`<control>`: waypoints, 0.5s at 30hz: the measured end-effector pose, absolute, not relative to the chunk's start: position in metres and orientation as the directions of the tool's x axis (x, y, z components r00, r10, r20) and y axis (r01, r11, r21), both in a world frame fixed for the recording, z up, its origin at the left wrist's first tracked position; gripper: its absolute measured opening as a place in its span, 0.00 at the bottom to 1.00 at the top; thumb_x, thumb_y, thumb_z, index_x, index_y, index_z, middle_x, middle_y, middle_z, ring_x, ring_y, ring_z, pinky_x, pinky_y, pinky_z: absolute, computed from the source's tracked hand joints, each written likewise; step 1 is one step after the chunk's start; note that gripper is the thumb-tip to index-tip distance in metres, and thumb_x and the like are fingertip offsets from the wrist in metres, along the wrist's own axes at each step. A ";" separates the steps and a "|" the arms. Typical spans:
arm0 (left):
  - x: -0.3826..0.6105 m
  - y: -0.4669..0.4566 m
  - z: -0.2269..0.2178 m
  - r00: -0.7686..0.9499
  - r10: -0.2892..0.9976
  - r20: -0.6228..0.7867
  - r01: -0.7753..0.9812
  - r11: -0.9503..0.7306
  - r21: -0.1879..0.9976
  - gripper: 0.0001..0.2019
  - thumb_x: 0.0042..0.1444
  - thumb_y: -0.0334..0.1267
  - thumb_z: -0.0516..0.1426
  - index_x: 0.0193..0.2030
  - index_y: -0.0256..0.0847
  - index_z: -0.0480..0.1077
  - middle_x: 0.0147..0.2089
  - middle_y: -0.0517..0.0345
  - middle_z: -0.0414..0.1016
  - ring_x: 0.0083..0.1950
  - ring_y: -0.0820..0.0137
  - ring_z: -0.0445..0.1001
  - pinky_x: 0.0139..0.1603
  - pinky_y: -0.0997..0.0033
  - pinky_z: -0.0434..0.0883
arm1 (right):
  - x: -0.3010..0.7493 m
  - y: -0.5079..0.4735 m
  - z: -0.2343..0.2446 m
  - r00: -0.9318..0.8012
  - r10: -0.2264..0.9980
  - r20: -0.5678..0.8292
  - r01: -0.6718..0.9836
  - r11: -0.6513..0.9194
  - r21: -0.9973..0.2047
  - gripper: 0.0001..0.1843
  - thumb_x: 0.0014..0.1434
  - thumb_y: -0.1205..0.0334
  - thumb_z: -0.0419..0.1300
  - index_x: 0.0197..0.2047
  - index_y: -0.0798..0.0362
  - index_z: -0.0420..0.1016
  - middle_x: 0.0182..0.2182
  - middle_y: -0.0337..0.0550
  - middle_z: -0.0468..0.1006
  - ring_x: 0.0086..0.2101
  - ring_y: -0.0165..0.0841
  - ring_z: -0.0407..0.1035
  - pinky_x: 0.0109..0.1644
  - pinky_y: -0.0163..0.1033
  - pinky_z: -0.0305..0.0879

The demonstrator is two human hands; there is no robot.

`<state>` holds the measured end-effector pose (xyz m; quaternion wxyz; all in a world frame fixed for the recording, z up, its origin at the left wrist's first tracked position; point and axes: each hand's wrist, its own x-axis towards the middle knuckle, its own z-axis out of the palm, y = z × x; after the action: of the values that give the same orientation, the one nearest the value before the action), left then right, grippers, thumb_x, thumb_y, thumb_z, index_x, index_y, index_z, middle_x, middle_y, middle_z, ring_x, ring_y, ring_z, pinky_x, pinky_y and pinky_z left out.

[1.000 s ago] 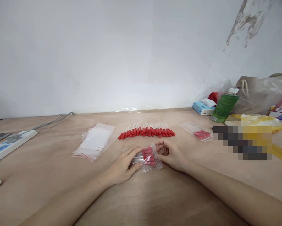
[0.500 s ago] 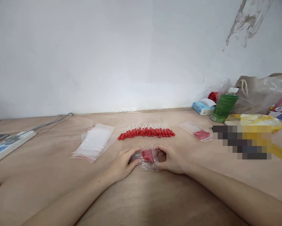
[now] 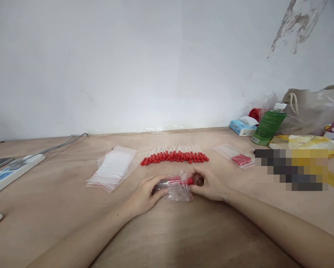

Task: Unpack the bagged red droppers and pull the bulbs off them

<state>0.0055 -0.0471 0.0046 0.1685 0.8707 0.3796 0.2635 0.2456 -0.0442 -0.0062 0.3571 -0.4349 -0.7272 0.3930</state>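
Observation:
Both my hands hold a small clear zip bag with several red-tipped sticks inside, low over the wooden table. My left hand pinches the bag's left end with curled fingers. My right hand grips its right end, fingers curled around the red tips. Just behind lies a row of loose red-tipped sticks.
A stack of empty zip bags lies to the left. One filled bag sits to the right. A power strip with its cable is far left. A green bottle, tissue pack and plastic bags crowd the right back corner.
The bag lay flat with the red tips spread out; now it is turned on edge and squeezed between both hands. My right hand has moved slightly right.

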 end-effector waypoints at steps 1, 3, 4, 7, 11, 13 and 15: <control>0.005 -0.047 0.005 0.573 0.751 0.329 0.579 -0.654 0.487 0.17 0.57 0.42 0.52 0.53 0.44 0.63 0.51 0.55 0.70 0.50 0.66 0.69 0.51 0.65 0.66 | 0.249 -0.042 -0.006 -0.364 0.919 0.153 0.334 0.283 -0.899 0.10 0.43 0.70 0.60 0.30 0.53 0.62 0.20 0.31 0.65 0.21 0.23 0.59 0.24 0.29 0.55; 0.004 -0.048 0.005 0.592 0.741 0.316 0.580 -0.665 0.470 0.19 0.57 0.42 0.51 0.55 0.44 0.61 0.53 0.55 0.68 0.53 0.66 0.67 0.53 0.64 0.65 | 0.255 -0.039 -0.005 -0.387 0.911 0.143 0.272 0.260 -0.926 0.13 0.44 0.71 0.60 0.32 0.53 0.61 0.21 0.31 0.66 0.21 0.22 0.60 0.24 0.29 0.55; 0.004 -0.048 0.005 0.611 0.730 0.306 0.578 -0.676 0.457 0.19 0.58 0.43 0.51 0.56 0.45 0.60 0.55 0.55 0.67 0.54 0.66 0.66 0.54 0.64 0.64 | 0.257 -0.037 -0.005 -0.411 0.900 0.146 0.230 0.258 -0.938 0.14 0.44 0.70 0.60 0.34 0.53 0.61 0.23 0.32 0.67 0.23 0.22 0.61 0.25 0.29 0.56; 0.003 -0.049 0.007 0.659 0.709 0.251 0.600 -0.696 0.394 0.21 0.59 0.44 0.48 0.59 0.46 0.57 0.60 0.56 0.62 0.60 0.66 0.60 0.59 0.60 0.59 | 0.258 -0.036 -0.007 -0.506 0.847 0.165 0.087 0.240 -0.967 0.17 0.45 0.68 0.62 0.40 0.53 0.63 0.35 0.39 0.71 0.32 0.25 0.67 0.33 0.32 0.62; -0.001 -0.049 0.011 0.706 0.698 0.119 0.643 -0.703 0.303 0.24 0.61 0.47 0.45 0.63 0.47 0.50 0.64 0.56 0.53 0.65 0.64 0.51 0.63 0.55 0.52 | 0.264 -0.031 -0.004 -0.565 0.817 0.112 0.028 0.155 -0.988 0.14 0.47 0.62 0.64 0.38 0.55 0.70 0.36 0.41 0.73 0.37 0.27 0.68 0.41 0.34 0.64; -0.003 -0.049 0.013 0.722 0.687 0.075 0.648 -0.711 0.275 0.25 0.61 0.48 0.44 0.64 0.48 0.46 0.66 0.56 0.49 0.66 0.64 0.47 0.64 0.54 0.48 | 0.275 -0.026 0.002 -0.575 0.817 0.047 0.053 0.095 -0.994 0.13 0.47 0.62 0.64 0.37 0.55 0.72 0.35 0.41 0.75 0.34 0.26 0.69 0.39 0.33 0.64; -0.004 -0.049 0.015 0.727 0.684 0.051 0.652 -0.713 0.259 0.25 0.61 0.48 0.43 0.64 0.48 0.44 0.66 0.56 0.46 0.66 0.64 0.45 0.65 0.54 0.46 | 0.293 -0.019 0.011 -0.582 0.813 -0.005 0.068 0.042 -0.997 0.12 0.46 0.62 0.65 0.36 0.55 0.73 0.33 0.40 0.77 0.30 0.25 0.69 0.36 0.32 0.65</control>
<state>-0.0038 -0.0494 0.0149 0.1122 0.9226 0.3621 0.0720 0.2929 -0.0194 0.0114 0.3084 -0.3374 -0.6528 0.6041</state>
